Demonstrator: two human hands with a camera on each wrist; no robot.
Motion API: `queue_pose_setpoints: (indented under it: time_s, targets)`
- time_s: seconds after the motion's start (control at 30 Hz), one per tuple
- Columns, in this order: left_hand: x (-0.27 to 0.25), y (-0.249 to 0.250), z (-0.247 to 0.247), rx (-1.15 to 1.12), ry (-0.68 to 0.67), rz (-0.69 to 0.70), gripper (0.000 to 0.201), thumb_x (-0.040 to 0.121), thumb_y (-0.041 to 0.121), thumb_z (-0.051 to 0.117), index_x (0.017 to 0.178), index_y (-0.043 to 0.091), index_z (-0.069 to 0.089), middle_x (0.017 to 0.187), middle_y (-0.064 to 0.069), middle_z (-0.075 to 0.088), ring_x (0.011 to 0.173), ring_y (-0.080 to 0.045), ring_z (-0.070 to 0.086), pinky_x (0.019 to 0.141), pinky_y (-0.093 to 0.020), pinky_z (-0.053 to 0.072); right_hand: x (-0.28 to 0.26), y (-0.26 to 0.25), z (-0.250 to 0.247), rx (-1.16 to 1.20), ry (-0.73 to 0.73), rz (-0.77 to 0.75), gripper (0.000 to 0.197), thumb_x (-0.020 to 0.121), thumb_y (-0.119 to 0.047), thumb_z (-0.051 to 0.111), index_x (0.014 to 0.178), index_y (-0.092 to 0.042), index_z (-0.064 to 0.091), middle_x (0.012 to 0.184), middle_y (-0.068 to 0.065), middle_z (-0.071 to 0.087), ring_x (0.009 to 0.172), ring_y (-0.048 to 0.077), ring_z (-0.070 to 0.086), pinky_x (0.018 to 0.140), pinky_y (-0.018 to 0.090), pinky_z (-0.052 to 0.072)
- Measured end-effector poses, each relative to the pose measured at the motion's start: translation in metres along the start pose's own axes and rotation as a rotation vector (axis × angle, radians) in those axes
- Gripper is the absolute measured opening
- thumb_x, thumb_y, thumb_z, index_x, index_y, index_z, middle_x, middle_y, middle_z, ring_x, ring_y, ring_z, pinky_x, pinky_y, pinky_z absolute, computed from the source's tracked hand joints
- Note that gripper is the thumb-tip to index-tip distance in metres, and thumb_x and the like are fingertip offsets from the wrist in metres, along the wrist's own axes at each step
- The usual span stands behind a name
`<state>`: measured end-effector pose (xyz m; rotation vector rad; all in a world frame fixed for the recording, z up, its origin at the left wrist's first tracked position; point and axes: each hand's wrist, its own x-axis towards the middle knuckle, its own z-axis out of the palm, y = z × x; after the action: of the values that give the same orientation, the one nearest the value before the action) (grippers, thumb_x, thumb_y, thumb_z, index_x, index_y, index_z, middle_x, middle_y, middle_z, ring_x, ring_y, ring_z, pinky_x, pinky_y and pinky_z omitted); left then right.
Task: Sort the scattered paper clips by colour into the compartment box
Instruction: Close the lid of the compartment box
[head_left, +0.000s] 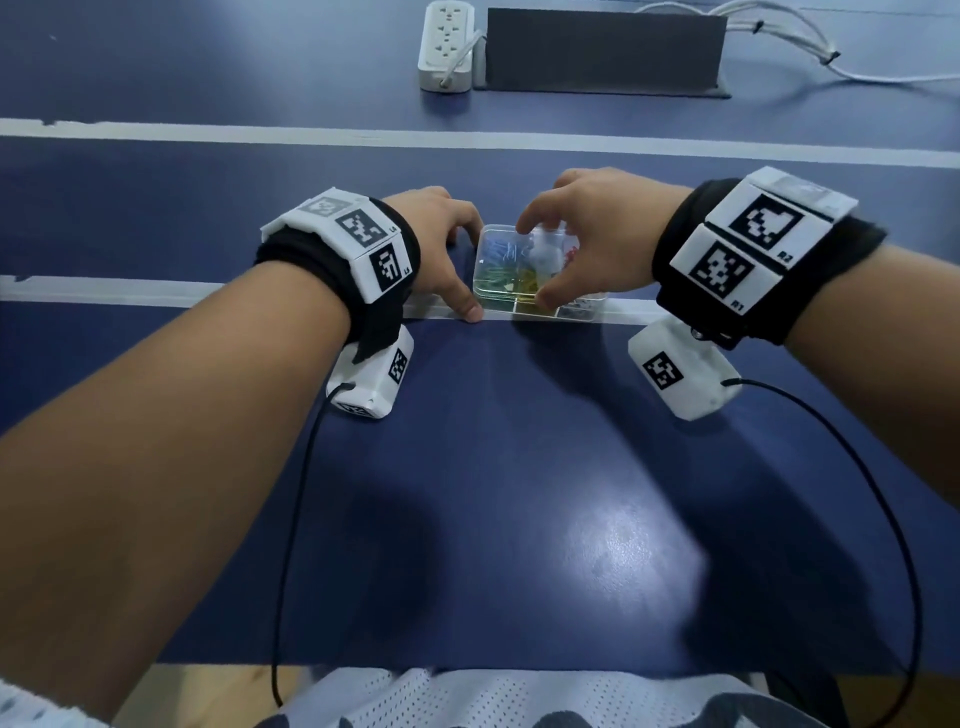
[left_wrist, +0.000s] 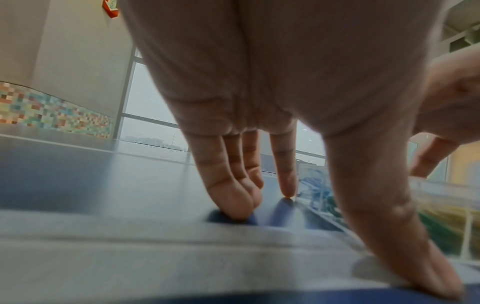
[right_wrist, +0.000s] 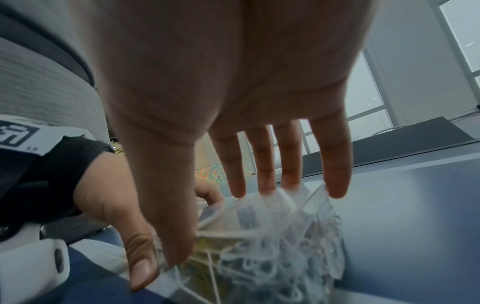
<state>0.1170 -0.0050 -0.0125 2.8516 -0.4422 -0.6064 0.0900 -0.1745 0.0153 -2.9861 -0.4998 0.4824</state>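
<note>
A clear compartment box (head_left: 597, 299) sits on the blue table just beyond a white line. It holds blue clips (head_left: 501, 252), green clips (head_left: 496, 278), yellow clips (head_left: 530, 283) and red clips (head_left: 571, 254) in separate cells. My right hand (head_left: 537, 265) arches over the box (right_wrist: 285, 257), with the thumb on the near wall and the fingertips (right_wrist: 337, 191) on the far rim. My left hand (head_left: 465, 270) stands at the box's left side. Its straight fingers (left_wrist: 233, 205) touch the table, and its thumb lies by the near left corner. No loose clips show on the table.
At the back stand a white power strip (head_left: 447, 47), a dark grey block (head_left: 602, 52) and white cables (head_left: 831, 57). Two white lines (head_left: 260, 132) cross the blue table (head_left: 519, 441). The table's front edge is close to my body.
</note>
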Motion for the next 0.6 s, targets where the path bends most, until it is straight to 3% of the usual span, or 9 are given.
queue_pose_setpoints:
  time_s: [0.1, 0.27, 0.47, 0.6]
  targets:
    - [0.001, 0.000, 0.000, 0.010, 0.005, 0.001, 0.080, 0.045, 0.052, 0.084, 0.116, 0.030, 0.053, 0.117, -0.001, 0.050, 0.109, -0.024, 0.052, 0.094, -0.039, 0.045, 0.002, 0.000, 0.002, -0.015, -0.014, 0.005, 0.067, 0.067, -0.043, 0.075, 0.128, -0.024, 0.052, 0.120, 0.007, 0.055, 0.108, 0.027, 0.052, 0.091, 0.036, 0.045]
    - [0.003, 0.000, 0.002, 0.030, 0.004, 0.008, 0.093, 0.048, 0.053, 0.083, 0.130, 0.035, 0.042, 0.121, -0.002, 0.048, 0.111, -0.025, 0.052, 0.096, -0.041, 0.045, 0.005, 0.001, 0.001, -0.028, -0.042, -0.015, 0.071, 0.067, -0.041, 0.077, 0.130, -0.023, 0.049, 0.123, 0.008, 0.054, 0.110, 0.028, 0.052, 0.093, 0.037, 0.044]
    - [0.007, 0.000, 0.000, 0.038, -0.007, -0.019, 0.092, 0.045, 0.054, 0.083, 0.126, 0.033, 0.045, 0.117, -0.004, 0.053, 0.107, -0.028, 0.055, 0.096, -0.043, 0.045, 0.012, 0.000, -0.003, -0.018, -0.062, -0.021, 0.073, 0.066, -0.038, 0.079, 0.130, -0.025, 0.046, 0.124, 0.001, 0.054, 0.107, 0.024, 0.054, 0.093, 0.038, 0.046]
    - [0.014, -0.001, 0.000, 0.031, -0.027, -0.032, 0.089, 0.048, 0.049, 0.085, 0.125, 0.031, 0.044, 0.114, -0.005, 0.060, 0.096, -0.027, 0.055, 0.090, -0.035, 0.046, 0.011, 0.008, 0.005, 0.036, -0.042, -0.019, 0.072, 0.069, -0.036, 0.076, 0.133, -0.028, 0.043, 0.128, 0.003, 0.050, 0.111, 0.023, 0.052, 0.094, 0.037, 0.044]
